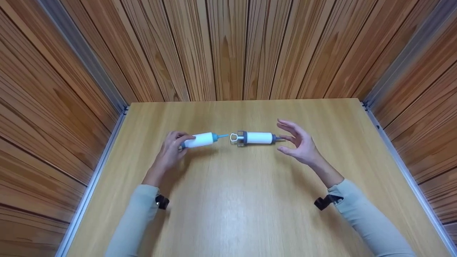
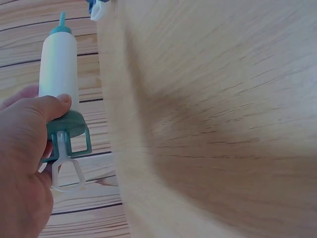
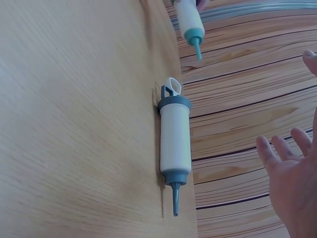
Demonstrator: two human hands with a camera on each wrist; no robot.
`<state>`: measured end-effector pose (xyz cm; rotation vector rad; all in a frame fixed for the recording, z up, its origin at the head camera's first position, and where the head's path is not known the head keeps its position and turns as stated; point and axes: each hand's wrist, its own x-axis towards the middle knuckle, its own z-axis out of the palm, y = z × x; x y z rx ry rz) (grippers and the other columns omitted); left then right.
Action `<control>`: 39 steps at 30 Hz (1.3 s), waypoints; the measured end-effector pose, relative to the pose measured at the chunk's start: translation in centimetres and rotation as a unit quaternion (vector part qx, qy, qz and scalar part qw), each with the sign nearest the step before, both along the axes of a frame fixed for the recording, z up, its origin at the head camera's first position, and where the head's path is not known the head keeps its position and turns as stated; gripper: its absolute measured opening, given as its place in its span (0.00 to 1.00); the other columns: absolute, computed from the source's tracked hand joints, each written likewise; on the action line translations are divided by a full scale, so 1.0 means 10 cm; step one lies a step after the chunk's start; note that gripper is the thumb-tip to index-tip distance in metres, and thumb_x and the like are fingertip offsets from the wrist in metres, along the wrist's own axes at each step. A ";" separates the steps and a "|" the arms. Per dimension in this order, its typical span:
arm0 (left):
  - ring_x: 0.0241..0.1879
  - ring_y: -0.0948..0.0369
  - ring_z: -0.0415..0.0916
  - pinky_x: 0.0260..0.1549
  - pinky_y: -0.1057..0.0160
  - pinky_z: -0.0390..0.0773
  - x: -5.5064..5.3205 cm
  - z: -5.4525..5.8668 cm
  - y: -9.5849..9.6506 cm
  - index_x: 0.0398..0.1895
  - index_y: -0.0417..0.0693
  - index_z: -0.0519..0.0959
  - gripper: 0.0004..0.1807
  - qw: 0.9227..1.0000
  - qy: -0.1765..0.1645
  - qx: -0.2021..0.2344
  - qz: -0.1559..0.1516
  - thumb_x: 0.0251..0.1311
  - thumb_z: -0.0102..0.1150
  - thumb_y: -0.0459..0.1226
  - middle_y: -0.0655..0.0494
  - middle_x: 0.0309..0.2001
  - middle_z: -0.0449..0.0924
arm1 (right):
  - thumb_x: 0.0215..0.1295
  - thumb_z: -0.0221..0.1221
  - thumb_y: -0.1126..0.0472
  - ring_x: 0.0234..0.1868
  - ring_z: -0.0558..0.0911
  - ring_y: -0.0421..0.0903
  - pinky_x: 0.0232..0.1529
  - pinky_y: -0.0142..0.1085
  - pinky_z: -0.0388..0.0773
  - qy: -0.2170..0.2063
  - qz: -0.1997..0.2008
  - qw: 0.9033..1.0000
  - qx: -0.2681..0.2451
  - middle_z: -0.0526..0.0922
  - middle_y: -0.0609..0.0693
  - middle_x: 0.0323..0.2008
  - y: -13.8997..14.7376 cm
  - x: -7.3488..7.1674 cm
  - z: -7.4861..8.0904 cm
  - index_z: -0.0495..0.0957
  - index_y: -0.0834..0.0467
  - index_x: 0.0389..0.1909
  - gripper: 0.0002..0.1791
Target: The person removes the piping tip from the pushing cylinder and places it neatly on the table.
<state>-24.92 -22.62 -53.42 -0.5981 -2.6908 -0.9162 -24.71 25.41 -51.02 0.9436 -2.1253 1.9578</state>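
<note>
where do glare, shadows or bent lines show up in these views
Head view: a pale glare patch on the tabletop, with soft shadows near the left hand and right hand; left wrist view: a broad, soft-edged shadow curves across the tabletop; right wrist view: the metal rail near the top looks bowed, perhaps from lens distortion.

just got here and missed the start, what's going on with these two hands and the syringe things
A person's left hand grips a white syringe with teal ends by its plunger end, apparently raised off the table, its nozzle pointing toward the other one's handle. That second syringe, white with dark grey ends, lies on the table. The right hand is open near its nozzle, holding nothing and apart from it.
</note>
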 end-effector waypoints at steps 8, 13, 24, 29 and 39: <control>0.68 0.36 0.78 0.69 0.32 0.84 0.09 0.13 0.06 0.62 0.46 0.89 0.22 0.999 0.023 0.022 0.005 0.66 0.76 0.25 0.36 0.65 0.83 | 0.60 0.68 0.87 0.81 0.78 0.45 0.73 0.34 0.84 0.002 -0.010 1.000 -0.002 0.78 0.36 0.79 -0.04 0.02 0.03 0.65 0.77 0.80 0.45; 0.67 0.36 0.79 0.66 0.32 0.86 0.13 0.20 0.15 0.61 0.46 0.90 0.21 1.000 0.019 0.021 0.009 0.65 0.78 0.26 0.35 0.64 0.84 | 0.60 0.69 0.87 0.79 0.79 0.38 0.72 0.34 0.85 0.004 -0.023 1.000 0.014 0.79 0.34 0.77 -0.07 0.06 0.04 0.67 0.77 0.78 0.43; 0.65 0.37 0.79 0.68 0.32 0.85 0.17 0.35 0.33 0.61 0.47 0.90 0.22 0.999 0.015 0.041 -0.018 0.65 0.77 0.25 0.36 0.63 0.85 | 0.61 0.69 0.86 0.78 0.79 0.35 0.72 0.30 0.83 0.011 -0.010 0.999 0.028 0.78 0.33 0.75 -0.20 0.11 0.05 0.68 0.77 0.77 0.42; 0.66 0.38 0.79 0.68 0.32 0.85 0.19 0.40 0.38 0.61 0.48 0.90 0.22 0.999 0.009 0.041 -0.019 0.65 0.78 0.26 0.37 0.64 0.84 | 0.63 0.71 0.83 0.77 0.78 0.32 0.72 0.29 0.83 0.005 -0.008 0.999 0.053 0.77 0.31 0.75 -0.27 0.15 0.08 0.71 0.74 0.77 0.40; 0.63 0.38 0.81 0.64 0.35 0.88 0.18 0.46 0.56 0.59 0.46 0.91 0.20 0.998 0.039 0.036 -0.041 0.66 0.78 0.26 0.36 0.61 0.85 | 0.65 0.71 0.82 0.74 0.81 0.31 0.70 0.33 0.85 -0.011 -0.019 0.998 0.060 0.79 0.33 0.73 -0.32 0.19 0.11 0.73 0.72 0.76 0.38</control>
